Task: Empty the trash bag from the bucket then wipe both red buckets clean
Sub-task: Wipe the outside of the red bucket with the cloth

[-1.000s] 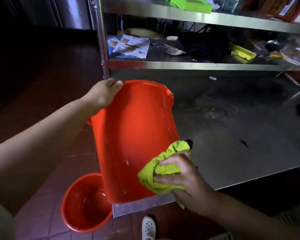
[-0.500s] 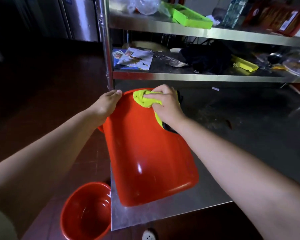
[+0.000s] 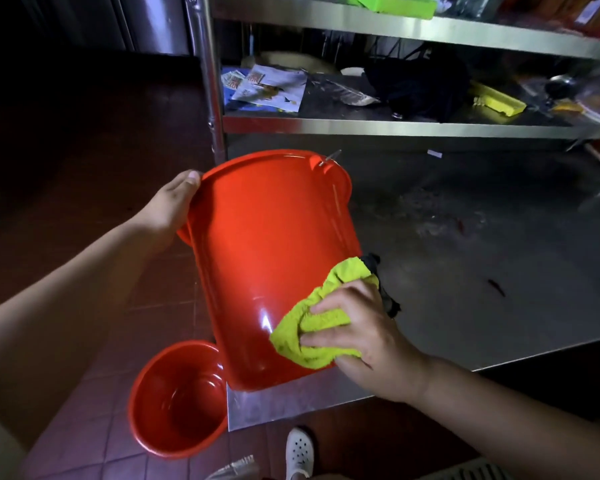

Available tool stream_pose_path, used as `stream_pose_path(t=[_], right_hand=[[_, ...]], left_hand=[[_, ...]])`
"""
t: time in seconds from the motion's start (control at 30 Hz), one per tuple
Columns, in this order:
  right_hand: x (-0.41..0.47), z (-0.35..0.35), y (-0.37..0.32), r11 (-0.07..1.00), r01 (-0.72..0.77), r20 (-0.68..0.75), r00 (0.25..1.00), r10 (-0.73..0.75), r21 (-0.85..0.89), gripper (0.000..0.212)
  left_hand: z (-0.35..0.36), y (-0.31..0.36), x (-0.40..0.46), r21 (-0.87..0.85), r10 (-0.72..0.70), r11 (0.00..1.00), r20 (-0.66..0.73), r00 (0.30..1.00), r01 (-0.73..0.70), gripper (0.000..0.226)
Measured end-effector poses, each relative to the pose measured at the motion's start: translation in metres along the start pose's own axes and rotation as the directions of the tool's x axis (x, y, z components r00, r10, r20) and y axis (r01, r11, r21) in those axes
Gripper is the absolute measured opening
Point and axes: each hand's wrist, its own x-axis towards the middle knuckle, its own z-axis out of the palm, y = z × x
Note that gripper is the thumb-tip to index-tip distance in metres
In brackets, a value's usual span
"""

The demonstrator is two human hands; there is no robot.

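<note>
1. The left hand [image 3: 174, 202] grips the rim of the glossy red plastic bucket [image 3: 267, 258], fingers curled over its edge.
2. That bucket lies tilted on the steel table [image 3: 465, 271], long axis running away from the person, base nearest.
3. The right hand [image 3: 357, 327], nearer the base, presses a bunched lime-green terry cloth [image 3: 321, 323] against the wall.
4. A second red bucket [image 3: 177, 396] stands on the tiled floor, lower left.

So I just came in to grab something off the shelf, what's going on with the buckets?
A person is wiping a red bucket tilted on the steel table. The left hand grips its rim, and the right hand presses a green cloth against its side near the base. A second bucket stands on the floor beside the table.
</note>
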Motion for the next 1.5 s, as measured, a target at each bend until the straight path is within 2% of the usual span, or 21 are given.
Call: stream_pose_path(t=[0.23,0.37,0.5,0.57,0.63,0.7,0.8,0.9,1.0,1.07,1.17,1.27,1.4,1.5], right_hand=[[0.044,-0.006,0.023,0.998,0.069,-0.048,0.996,-0.069,0.001,0.039],[0.115,-0.015,0.060,0.995,-0.100,-0.159,0.982,0.103,0.028,0.037],[0.170,-0.025,0.089,0.944,-0.315,-0.236,0.914,0.329,0.097,0.039],[0.176,-0.024,0.089,0.933,-0.349,-0.234,0.903,0.360,0.087,0.041],[0.168,-0.020,0.080,0.945,-0.326,-0.217,0.921,0.322,0.021,0.041],[0.156,-0.018,0.068,0.961,-0.268,-0.190,0.949,0.253,-0.059,0.043],[0.144,-0.016,0.050,0.967,-0.210,-0.137,0.972,0.191,-0.142,0.046],[0.126,-0.017,0.033,0.969,-0.195,-0.081,0.980,0.184,-0.153,0.049],[0.082,-0.017,0.019,0.984,-0.151,-0.013,0.988,0.151,-0.098,0.049],[0.043,-0.010,0.007,0.993,-0.105,0.047,0.993,0.107,-0.056,0.050],[-0.005,-0.002,-0.007,0.997,-0.067,0.101,0.993,0.064,0.025,0.055],[-0.012,-0.002,-0.006,0.999,0.007,0.126,0.992,-0.013,0.048,0.053],[0.040,-0.005,0.011,0.999,0.031,0.011,0.999,-0.032,0.010,0.043],[0.100,-0.011,0.037,0.995,-0.102,-0.124,0.987,0.101,0.000,0.041]], left_hand=[[0.006,-0.001,0.012,-0.185,-0.143,0.972,0.008,0.990,0.142,0.031],[0.011,0.001,0.020,-0.203,-0.191,0.962,-0.015,0.982,0.184,0.034],[0.018,0.001,0.026,-0.207,-0.203,0.958,-0.011,0.979,0.197,0.032],[0.018,0.000,0.025,-0.198,-0.212,0.959,-0.017,0.977,0.205,0.031],[0.019,0.003,0.025,-0.140,-0.183,0.975,-0.056,0.982,0.173,0.030],[0.025,0.017,0.030,-0.073,-0.077,0.995,-0.100,0.992,0.070,0.031],[0.049,0.051,0.038,0.046,0.087,0.995,0.059,0.994,-0.090,0.022],[0.065,0.062,0.042,0.325,0.084,0.938,0.128,0.988,-0.122,0.029],[0.056,0.051,0.040,0.367,0.094,0.919,0.147,0.985,-0.143,0.039],[0.045,0.043,0.039,0.281,0.092,0.950,0.153,0.984,-0.132,0.036],[0.034,0.034,0.034,0.104,0.098,0.988,0.176,0.980,-0.118,0.019],[0.027,0.032,0.029,0.048,0.093,0.994,0.177,0.980,-0.103,0.015],[0.026,0.032,0.027,-0.061,0.069,0.996,0.161,0.984,-0.060,0.017],[0.030,0.031,0.029,-0.124,0.051,0.992,0.162,0.986,-0.031,0.021]])
